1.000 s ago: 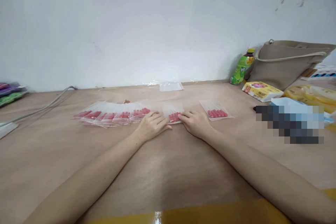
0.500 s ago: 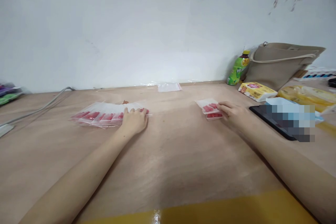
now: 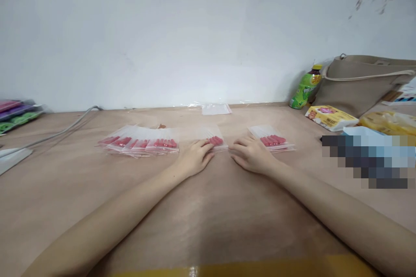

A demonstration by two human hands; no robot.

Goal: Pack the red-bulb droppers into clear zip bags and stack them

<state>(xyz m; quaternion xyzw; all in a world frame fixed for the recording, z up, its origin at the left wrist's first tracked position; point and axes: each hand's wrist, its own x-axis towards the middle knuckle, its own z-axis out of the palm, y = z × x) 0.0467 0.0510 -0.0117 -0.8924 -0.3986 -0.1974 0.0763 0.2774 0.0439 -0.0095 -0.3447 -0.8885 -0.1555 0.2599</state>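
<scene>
My left hand (image 3: pixel 195 156) rests on the table with its fingertips on the left side of a small clear zip bag (image 3: pixel 212 130) that holds several red stick-like pieces. Just right of that bag is my right hand (image 3: pixel 251 153), its fingers bent and spread, with nothing visible in them. Beyond its wrist lies a small stack of the same zip bags (image 3: pixel 273 140). A fanned pile of such bags with red contents (image 3: pixel 138 140) lies left of my left hand.
Against the wall lies a flat white bag (image 3: pixel 216 109). On the right are a green bottle (image 3: pixel 305 87), a beige handbag (image 3: pixel 364 82), a yellow tissue pack (image 3: pixel 331 117) and a blurred-out dark object (image 3: pixel 367 162). A grey cable (image 3: pixel 71 126) and colourful packets (image 3: pixel 19 114) are on the left.
My left hand has moved right, off the fanned pile, with a bag at its fingertips. My right hand has let go of its bag and come left, leaving bags on the right. The view has shifted slightly.
</scene>
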